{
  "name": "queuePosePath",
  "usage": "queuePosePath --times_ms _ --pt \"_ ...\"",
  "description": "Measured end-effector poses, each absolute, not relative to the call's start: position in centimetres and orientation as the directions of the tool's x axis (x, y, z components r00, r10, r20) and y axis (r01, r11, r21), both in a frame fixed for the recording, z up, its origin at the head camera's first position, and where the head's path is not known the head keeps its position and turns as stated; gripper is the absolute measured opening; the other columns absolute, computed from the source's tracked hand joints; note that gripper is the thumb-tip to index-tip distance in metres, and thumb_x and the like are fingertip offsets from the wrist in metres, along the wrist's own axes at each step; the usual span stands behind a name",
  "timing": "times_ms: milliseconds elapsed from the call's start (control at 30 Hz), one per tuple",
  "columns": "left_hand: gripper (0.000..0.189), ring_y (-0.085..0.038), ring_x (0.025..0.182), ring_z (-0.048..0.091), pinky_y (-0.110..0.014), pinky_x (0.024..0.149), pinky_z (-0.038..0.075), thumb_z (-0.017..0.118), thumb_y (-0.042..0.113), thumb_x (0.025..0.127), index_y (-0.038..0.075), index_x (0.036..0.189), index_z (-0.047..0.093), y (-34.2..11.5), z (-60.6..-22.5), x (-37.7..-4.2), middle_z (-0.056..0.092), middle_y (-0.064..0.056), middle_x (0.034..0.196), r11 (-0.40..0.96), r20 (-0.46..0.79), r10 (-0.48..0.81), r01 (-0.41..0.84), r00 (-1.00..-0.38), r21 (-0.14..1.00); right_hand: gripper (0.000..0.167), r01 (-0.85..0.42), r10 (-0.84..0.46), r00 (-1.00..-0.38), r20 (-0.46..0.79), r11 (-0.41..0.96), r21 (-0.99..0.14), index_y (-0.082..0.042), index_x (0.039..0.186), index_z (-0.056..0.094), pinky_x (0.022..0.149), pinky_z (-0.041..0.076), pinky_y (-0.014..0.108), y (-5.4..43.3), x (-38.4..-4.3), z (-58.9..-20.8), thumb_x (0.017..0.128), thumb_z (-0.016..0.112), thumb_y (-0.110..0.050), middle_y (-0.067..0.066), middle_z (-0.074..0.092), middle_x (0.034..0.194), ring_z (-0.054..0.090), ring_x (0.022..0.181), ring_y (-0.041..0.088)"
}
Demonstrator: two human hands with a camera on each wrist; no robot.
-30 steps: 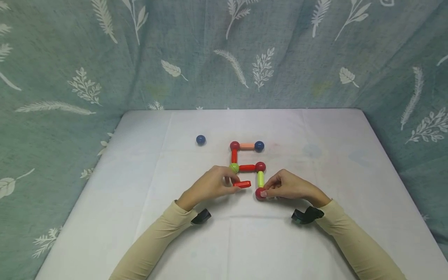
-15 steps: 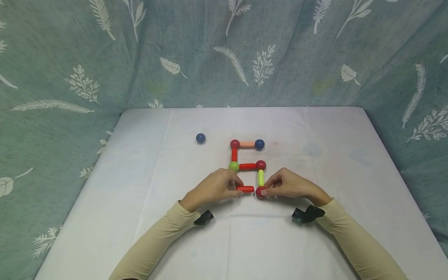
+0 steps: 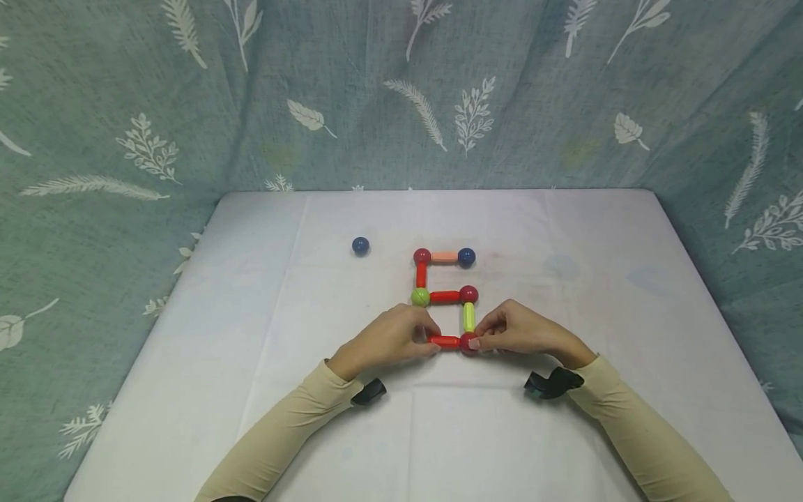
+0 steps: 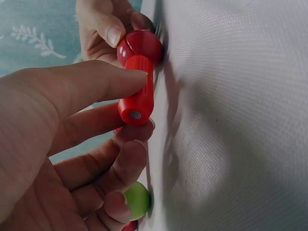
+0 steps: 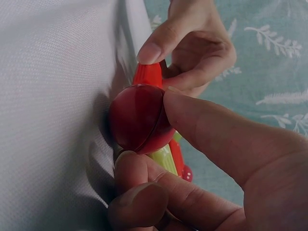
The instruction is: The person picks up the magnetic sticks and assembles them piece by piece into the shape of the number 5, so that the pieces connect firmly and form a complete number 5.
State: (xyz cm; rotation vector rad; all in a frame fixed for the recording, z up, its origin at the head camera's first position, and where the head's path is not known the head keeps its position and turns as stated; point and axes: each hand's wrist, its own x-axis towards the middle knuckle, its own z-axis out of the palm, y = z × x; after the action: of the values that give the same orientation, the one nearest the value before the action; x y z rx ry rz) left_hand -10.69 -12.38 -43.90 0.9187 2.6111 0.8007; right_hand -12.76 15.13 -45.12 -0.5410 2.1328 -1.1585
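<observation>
My left hand (image 3: 392, 336) pinches a red magnetic stick (image 3: 445, 341) between thumb and fingers; a round metal tip shows at its near end in the left wrist view. The stick's other end touches a red ball (image 5: 139, 118), which my right hand (image 3: 527, 335) pinches. From that ball a yellow-green stick (image 3: 468, 317) runs to another red ball (image 3: 468, 294). A red stick (image 3: 445, 297) joins this to a green ball (image 3: 420, 296). Farther back, a red stick (image 3: 421, 275), a red ball (image 3: 422, 256), an orange stick (image 3: 444, 257) and a blue ball (image 3: 466, 257) continue the shape.
A loose blue ball (image 3: 360, 246) lies to the left of the shape's far end. Everything rests on a table with a white cloth (image 3: 301, 418). A green leaf-patterned curtain (image 3: 351, 90) hangs behind the table and at its sides.
My left hand has moved slightly right and nearer to me, bringing the red stick from a gap away to contact with the red ball. The right hand has stayed on that ball.
</observation>
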Motion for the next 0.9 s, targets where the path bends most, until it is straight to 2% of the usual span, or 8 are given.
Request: queuePosePath --times_ms 700,900 --pt "0.024 -0.011 0.082 0.062 -0.023 0.074 0.050 0.082 0.025 0.088 0.013 0.109 0.079 -12.45 -43.57 -10.64 0.074 0.005 0.097 0.666 -0.114 0.635 0.466 -0.764 0.583 0.021 -0.047 -0.626 -0.703 -0.336 0.513 -0.857 -0.006 0.099 0.080 0.049 0.033 0.020 15.10 -12.60 -44.86 0.090 0.079 -0.025 -0.001 0.061 0.066 0.045 0.054 0.007" --pt "0.028 -0.012 0.087 0.063 -0.024 0.077 0.052 0.084 0.026 0.087 0.012 0.111 0.078 -12.99 -43.00 -11.12 0.074 0.004 0.098 0.659 -0.104 0.616 0.439 -0.781 0.611 0.021 -0.044 -0.617 -0.706 -0.347 0.527 -0.849 -0.006 0.099 0.080 0.051 0.035 0.020 15.08 -12.62 -44.97 0.090 0.079 -0.025 -0.002 0.062 0.067 0.048 0.056 0.007"
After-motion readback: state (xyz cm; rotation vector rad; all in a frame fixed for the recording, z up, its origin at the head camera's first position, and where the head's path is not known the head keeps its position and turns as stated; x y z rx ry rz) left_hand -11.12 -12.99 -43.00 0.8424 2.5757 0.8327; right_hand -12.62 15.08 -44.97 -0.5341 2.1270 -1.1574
